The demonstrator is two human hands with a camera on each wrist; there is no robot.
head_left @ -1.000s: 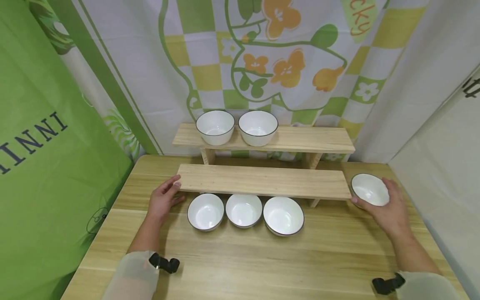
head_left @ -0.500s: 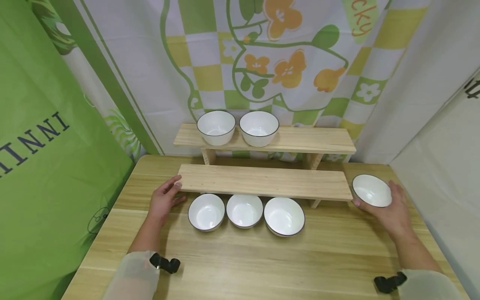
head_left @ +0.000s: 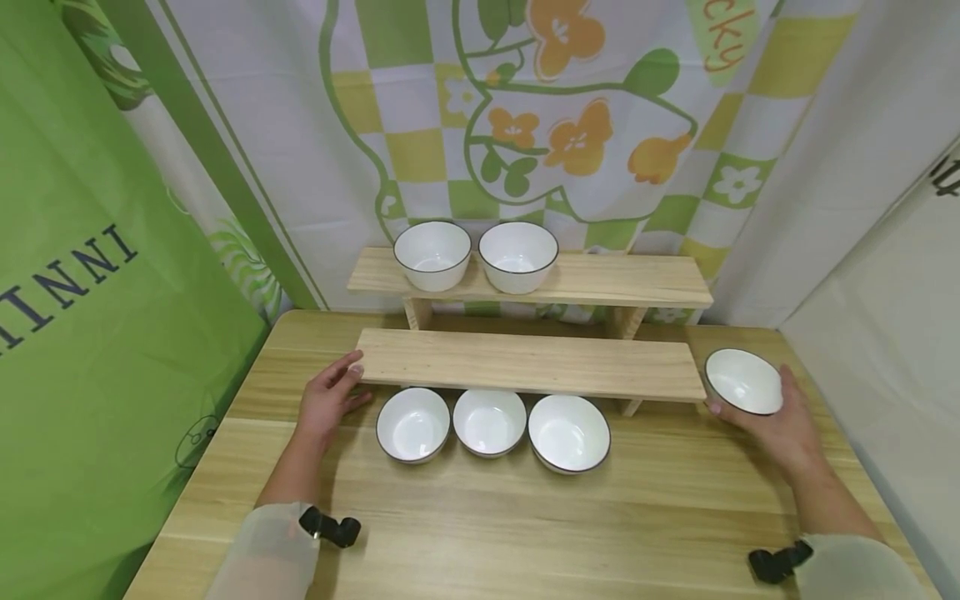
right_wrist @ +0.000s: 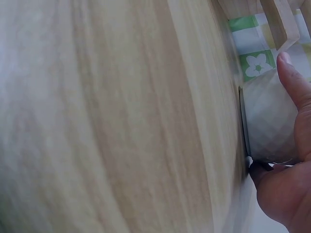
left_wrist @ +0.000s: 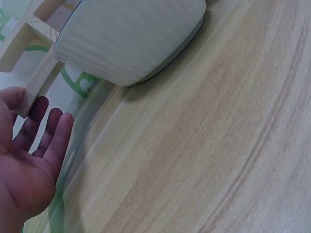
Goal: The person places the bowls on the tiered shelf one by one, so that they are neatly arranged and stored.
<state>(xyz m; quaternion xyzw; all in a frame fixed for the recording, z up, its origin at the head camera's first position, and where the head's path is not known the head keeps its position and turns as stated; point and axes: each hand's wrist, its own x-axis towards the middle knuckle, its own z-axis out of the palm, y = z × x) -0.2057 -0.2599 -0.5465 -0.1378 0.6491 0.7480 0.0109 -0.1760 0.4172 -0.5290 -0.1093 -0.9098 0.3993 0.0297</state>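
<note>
My left hand (head_left: 327,400) pinches the left end of the lower board (head_left: 525,362) of a two-tier wooden shelf; the left wrist view has the thumb and fingers around that board end (left_wrist: 36,90). At the shelf's right end, my right hand (head_left: 789,432) grips a white dark-rimmed bowl (head_left: 742,381), thumb on its near left side and fingers on its right. From the right wrist, the bowl's patterned outer wall (right_wrist: 269,121) shows between thumb and fingers. The thumb tip lies close to the board end; whether they touch, I cannot tell.
Several matching bowls are here: two on the upper board (head_left: 622,279), left bowl (head_left: 432,257) and right bowl (head_left: 517,258). Left (head_left: 413,425), middle (head_left: 490,423) and right (head_left: 569,434) bowls line the lower board's front on the wooden table (head_left: 480,533). A patterned curtain (head_left: 585,167) hangs behind.
My right hand and its bowl have shifted very slightly right, with the fingers lower along the bowl's right side. The left hand, shelf and other bowls look the same.
</note>
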